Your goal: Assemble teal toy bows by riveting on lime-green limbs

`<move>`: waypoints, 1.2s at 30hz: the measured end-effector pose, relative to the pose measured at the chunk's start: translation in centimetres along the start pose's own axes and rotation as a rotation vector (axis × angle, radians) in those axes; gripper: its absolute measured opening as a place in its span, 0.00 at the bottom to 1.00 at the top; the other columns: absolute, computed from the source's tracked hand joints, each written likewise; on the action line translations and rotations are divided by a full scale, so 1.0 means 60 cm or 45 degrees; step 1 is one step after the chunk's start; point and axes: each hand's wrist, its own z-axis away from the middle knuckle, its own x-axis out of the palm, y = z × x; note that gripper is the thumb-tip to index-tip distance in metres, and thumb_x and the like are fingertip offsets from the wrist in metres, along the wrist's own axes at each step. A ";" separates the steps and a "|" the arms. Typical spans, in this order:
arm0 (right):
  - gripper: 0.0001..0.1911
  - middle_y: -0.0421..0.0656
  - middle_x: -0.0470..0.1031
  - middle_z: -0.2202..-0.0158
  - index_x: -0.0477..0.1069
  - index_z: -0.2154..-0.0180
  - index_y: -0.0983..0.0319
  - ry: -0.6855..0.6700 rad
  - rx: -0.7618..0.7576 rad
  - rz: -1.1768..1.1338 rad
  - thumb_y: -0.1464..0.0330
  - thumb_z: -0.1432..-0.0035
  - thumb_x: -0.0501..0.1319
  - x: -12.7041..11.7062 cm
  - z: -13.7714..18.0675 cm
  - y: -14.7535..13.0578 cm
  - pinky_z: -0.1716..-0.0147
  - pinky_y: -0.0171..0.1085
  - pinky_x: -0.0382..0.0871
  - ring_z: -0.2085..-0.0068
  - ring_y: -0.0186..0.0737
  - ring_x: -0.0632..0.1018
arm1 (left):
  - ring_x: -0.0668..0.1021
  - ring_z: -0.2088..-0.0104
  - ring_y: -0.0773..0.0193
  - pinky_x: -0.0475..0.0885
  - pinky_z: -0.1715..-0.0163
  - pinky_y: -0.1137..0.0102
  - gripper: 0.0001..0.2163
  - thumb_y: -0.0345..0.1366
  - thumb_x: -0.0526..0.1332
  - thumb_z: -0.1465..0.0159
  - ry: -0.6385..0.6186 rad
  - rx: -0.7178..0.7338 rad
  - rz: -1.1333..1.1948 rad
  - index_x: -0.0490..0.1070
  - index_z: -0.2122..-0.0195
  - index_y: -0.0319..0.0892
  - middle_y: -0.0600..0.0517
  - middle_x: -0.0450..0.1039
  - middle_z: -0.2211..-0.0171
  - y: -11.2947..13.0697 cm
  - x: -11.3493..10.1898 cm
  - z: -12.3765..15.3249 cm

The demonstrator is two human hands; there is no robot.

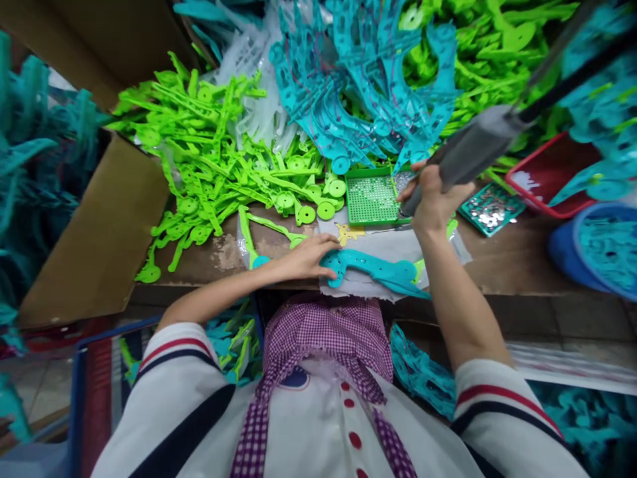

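My left hand (314, 256) is closed on the end of a curved turquoise plastic part (381, 269), with thumb and fingers on either side of it. The part lies on a pale cloth (393, 244) at the table's front edge. My right hand (432, 202) is wrapped around a grey power screwdriver (475, 143), tilted with its cable end up to the right. Its lower end is at the right side of a green tray (349, 199) of small metal pieces that look like screws. The tip is partly hidden by my fingers.
Lime-green plastic parts (199, 133) are heaped at left, with stacked turquoise parts (358, 79) behind the tray. At right are a small tray of metal pieces (492, 207), a red bin (562, 162) and a blue tub (567, 245). A cardboard box (94, 232) stands left.
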 end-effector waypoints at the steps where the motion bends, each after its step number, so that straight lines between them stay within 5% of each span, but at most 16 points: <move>1: 0.23 0.34 0.65 0.83 0.71 0.71 0.56 0.016 0.001 0.011 0.43 0.45 0.63 0.012 -0.011 0.017 0.82 0.39 0.63 0.82 0.36 0.71 | 0.72 0.39 0.45 0.68 0.41 0.52 0.32 0.49 0.72 0.41 0.058 -0.001 -0.032 0.68 0.39 0.40 0.37 0.67 0.37 -0.005 0.007 0.017; 8: 0.25 0.33 0.62 0.84 0.69 0.72 0.56 0.115 -0.021 -0.013 0.41 0.45 0.61 0.032 -0.052 0.098 0.82 0.38 0.60 0.83 0.35 0.69 | 0.77 0.47 0.50 0.73 0.47 0.53 0.20 0.45 0.64 0.32 0.246 -0.094 -0.156 0.72 0.42 0.41 0.42 0.75 0.50 -0.039 0.040 0.087; 16: 0.28 0.35 0.63 0.83 0.66 0.69 0.51 0.097 -0.006 0.036 0.34 0.46 0.56 0.018 -0.053 0.126 0.78 0.43 0.63 0.79 0.39 0.70 | 0.77 0.51 0.52 0.74 0.48 0.55 0.20 0.46 0.64 0.32 0.368 -0.094 -0.145 0.74 0.43 0.42 0.44 0.77 0.52 -0.053 0.060 0.087; 21: 0.30 0.36 0.63 0.82 0.66 0.67 0.51 -0.005 0.025 0.084 0.32 0.45 0.52 0.016 -0.059 0.127 0.74 0.44 0.66 0.76 0.40 0.72 | 0.76 0.45 0.47 0.70 0.44 0.47 0.19 0.43 0.66 0.34 0.537 -0.143 -0.010 0.75 0.44 0.43 0.41 0.75 0.45 -0.013 0.058 0.109; 24: 0.29 0.35 0.61 0.83 0.66 0.69 0.51 0.012 0.039 0.036 0.33 0.46 0.55 0.021 -0.060 0.123 0.78 0.43 0.63 0.79 0.38 0.70 | 0.77 0.46 0.50 0.70 0.42 0.48 0.15 0.43 0.68 0.36 0.615 -0.267 0.556 0.77 0.50 0.45 0.44 0.77 0.48 0.064 0.096 0.118; 28: 0.28 0.33 0.61 0.85 0.65 0.72 0.50 0.012 0.057 0.008 0.34 0.50 0.60 0.026 -0.061 0.119 0.80 0.42 0.61 0.81 0.37 0.68 | 0.82 0.60 0.59 0.76 0.51 0.57 0.24 0.41 0.76 0.47 -0.160 -0.521 1.933 0.76 0.50 0.41 0.45 0.80 0.56 0.175 0.204 0.043; 31: 0.28 0.33 0.62 0.85 0.65 0.72 0.50 -0.001 0.062 0.024 0.33 0.49 0.59 0.027 -0.059 0.114 0.80 0.42 0.62 0.80 0.38 0.69 | 0.82 0.65 0.62 0.74 0.48 0.59 0.16 0.36 0.77 0.48 -0.371 -0.844 2.455 0.78 0.61 0.37 0.45 0.79 0.62 0.227 0.277 -0.064; 33: 0.29 0.33 0.62 0.85 0.65 0.72 0.51 -0.005 0.060 0.038 0.32 0.49 0.57 0.028 -0.059 0.107 0.81 0.41 0.62 0.81 0.37 0.69 | 0.80 0.69 0.65 0.73 0.47 0.62 0.09 0.34 0.74 0.44 -0.288 -1.047 2.636 0.77 0.69 0.37 0.48 0.77 0.69 0.250 0.304 -0.126; 36: 0.32 0.33 0.61 0.85 0.66 0.71 0.51 0.014 0.045 0.037 0.31 0.54 0.60 0.027 -0.066 0.090 0.82 0.40 0.60 0.82 0.34 0.66 | 0.79 0.68 0.67 0.73 0.46 0.64 0.04 0.29 0.72 0.42 0.000 -1.092 2.844 0.77 0.70 0.37 0.49 0.77 0.70 0.279 0.314 -0.173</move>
